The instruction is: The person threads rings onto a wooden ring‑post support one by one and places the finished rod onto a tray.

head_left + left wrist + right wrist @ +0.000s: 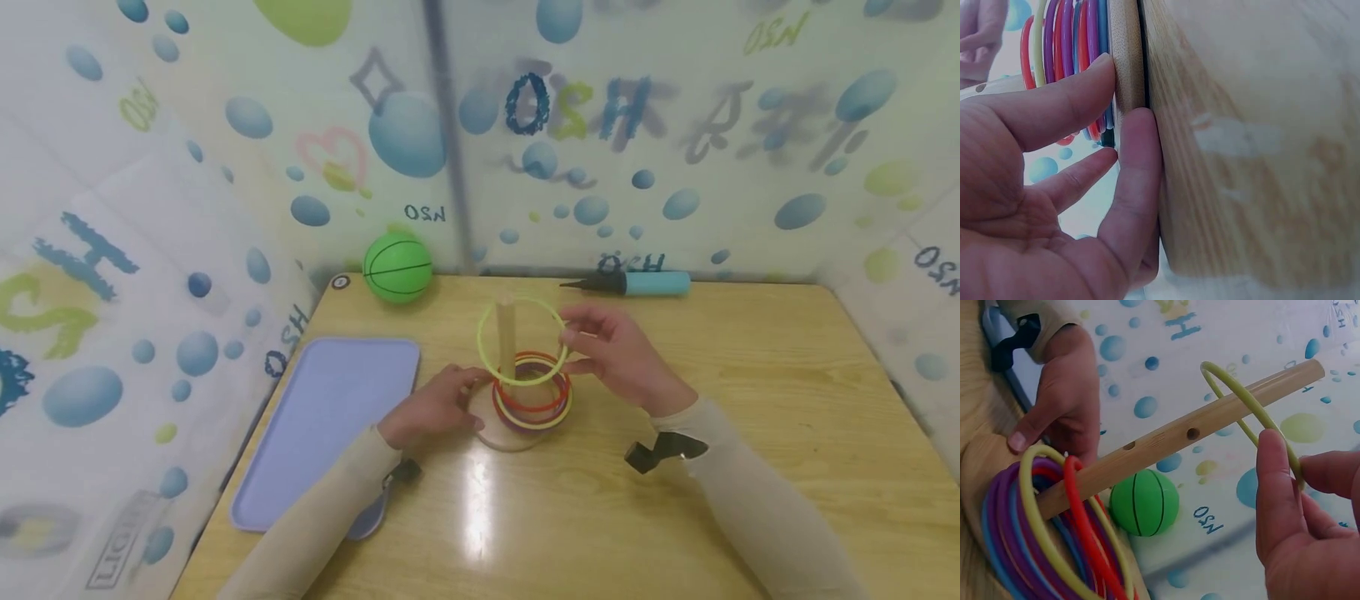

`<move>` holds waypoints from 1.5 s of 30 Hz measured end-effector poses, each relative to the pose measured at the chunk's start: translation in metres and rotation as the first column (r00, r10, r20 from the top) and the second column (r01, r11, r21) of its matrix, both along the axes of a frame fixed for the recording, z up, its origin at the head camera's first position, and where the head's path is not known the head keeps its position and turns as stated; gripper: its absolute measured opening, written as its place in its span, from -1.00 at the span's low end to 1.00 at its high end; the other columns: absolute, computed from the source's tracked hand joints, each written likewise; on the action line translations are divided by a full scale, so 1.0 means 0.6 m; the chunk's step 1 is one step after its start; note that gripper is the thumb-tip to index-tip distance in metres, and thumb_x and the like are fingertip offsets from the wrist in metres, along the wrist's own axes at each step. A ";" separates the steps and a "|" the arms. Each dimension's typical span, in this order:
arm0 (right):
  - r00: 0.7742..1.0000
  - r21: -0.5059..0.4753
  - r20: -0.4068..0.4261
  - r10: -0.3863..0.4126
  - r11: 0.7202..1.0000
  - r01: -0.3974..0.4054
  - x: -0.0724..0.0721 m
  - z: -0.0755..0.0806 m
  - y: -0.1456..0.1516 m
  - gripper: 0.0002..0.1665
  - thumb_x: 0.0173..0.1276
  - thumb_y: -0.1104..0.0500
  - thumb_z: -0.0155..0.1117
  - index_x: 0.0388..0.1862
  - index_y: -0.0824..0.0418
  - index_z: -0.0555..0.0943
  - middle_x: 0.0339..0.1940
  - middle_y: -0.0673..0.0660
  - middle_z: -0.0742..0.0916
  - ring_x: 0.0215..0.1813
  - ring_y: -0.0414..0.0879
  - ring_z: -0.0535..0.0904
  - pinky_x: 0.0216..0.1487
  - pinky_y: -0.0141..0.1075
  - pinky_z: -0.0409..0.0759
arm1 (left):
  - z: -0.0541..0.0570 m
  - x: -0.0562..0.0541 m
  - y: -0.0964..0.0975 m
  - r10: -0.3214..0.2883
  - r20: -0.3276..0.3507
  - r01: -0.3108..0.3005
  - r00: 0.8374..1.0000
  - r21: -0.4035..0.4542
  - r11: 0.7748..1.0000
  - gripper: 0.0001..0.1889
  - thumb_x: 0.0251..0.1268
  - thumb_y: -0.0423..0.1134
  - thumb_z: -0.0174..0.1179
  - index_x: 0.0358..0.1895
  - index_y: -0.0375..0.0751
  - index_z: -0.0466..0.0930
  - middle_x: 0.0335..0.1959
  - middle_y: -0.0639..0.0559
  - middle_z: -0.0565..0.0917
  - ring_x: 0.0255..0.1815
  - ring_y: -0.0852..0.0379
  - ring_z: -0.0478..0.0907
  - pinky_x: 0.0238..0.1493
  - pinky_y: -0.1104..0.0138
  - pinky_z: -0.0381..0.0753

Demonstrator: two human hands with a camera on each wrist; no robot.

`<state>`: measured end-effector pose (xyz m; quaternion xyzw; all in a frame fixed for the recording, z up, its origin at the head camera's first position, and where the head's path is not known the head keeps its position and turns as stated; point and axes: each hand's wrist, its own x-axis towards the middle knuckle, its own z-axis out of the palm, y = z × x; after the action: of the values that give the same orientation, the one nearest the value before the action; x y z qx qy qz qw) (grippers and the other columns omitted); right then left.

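Note:
A wooden post [1160, 445] stands on a round wooden base [501, 439] in the middle of the table. Several coloured rings [533, 409], red, yellow, purple and blue, lie stacked around its foot. My right hand [618, 354] pinches a yellow ring [1247, 399] between thumb and fingers. That ring encircles the post near its top, tilted in the right wrist view. At the base's left side, my left hand [437, 407] holds the edge, its thumb [1094, 81] on the upper face and a finger along the rim.
To the left lies a lavender tray [337, 408], partly under the left forearm. A green ball [397, 267] sits at the back left. By the back wall rests a blue pump [657, 284] with a black nozzle. Patterned walls enclose the table [750, 467].

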<state>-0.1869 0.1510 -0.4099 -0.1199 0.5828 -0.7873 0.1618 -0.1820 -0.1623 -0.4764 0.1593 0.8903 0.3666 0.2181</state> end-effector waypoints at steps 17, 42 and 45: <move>0.996 0.327 0.085 0.018 0.944 -0.045 0.002 -0.081 0.017 -0.44 0.58 0.31 0.23 0.45 0.54 0.42 0.20 0.27 0.68 0.05 -0.12 0.72 -0.04 -0.17 0.82 | 0.002 0.001 0.001 0.012 0.004 -0.011 1.000 -0.028 1.000 -0.15 0.07 -0.26 0.60 0.51 0.16 0.50 0.02 -0.06 0.52 0.01 0.04 0.45 0.12 0.13 0.55; 0.999 0.445 0.021 -0.033 0.895 0.020 -0.015 -0.103 0.026 -0.52 0.46 0.27 0.36 0.25 0.52 0.56 -0.02 0.18 0.75 -0.13 -0.21 0.70 0.01 -0.17 0.79 | 0.005 0.000 0.000 -0.017 -0.037 0.016 0.999 -0.026 1.000 -0.16 0.04 -0.27 0.59 0.49 0.12 0.52 0.03 -0.08 0.55 0.03 0.03 0.44 0.09 0.14 0.56; 0.999 0.480 -0.023 -0.034 0.876 0.041 -0.014 -0.097 0.026 -0.56 0.48 0.24 0.36 0.22 0.47 0.59 -0.02 0.19 0.74 -0.12 -0.21 0.69 0.00 -0.19 0.78 | 0.005 0.003 -0.002 -0.018 -0.051 0.016 0.999 -0.033 0.999 -0.17 0.03 -0.27 0.60 0.47 0.06 0.54 0.03 -0.10 0.56 0.04 0.03 0.44 0.11 0.12 0.56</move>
<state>-0.1955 0.1663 -0.4680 -0.0702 0.7632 -0.6203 0.1669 -0.1803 -0.1632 -0.4735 0.1729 0.9000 0.3461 0.2008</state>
